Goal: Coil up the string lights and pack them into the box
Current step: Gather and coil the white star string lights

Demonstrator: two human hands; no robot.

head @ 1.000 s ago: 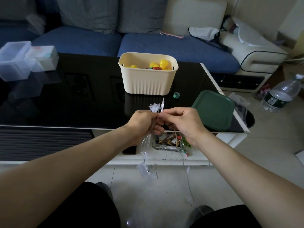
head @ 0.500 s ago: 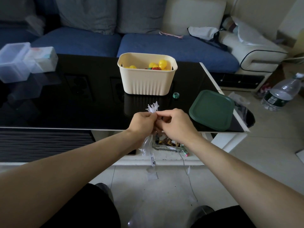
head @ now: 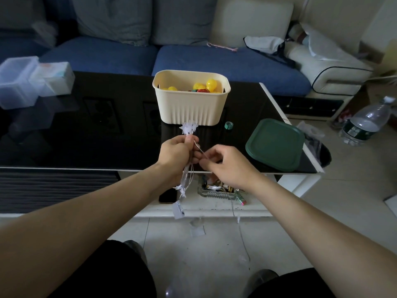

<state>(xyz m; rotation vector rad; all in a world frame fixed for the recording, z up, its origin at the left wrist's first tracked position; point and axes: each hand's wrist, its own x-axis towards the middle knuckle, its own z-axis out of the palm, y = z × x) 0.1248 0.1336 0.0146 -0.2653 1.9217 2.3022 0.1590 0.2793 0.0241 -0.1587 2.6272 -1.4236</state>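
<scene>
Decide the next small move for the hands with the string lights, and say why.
Probably the right hand should bring its pinched wire up to the bundle in the left hand as another loop: string lights still trail to the floor, and the cream box holds none yet.

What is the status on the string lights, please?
Left hand grips the string lights bundle; right hand pinches the wire. Loose tail hangs to the floor. Cream box open, lid off beside it.
</scene>
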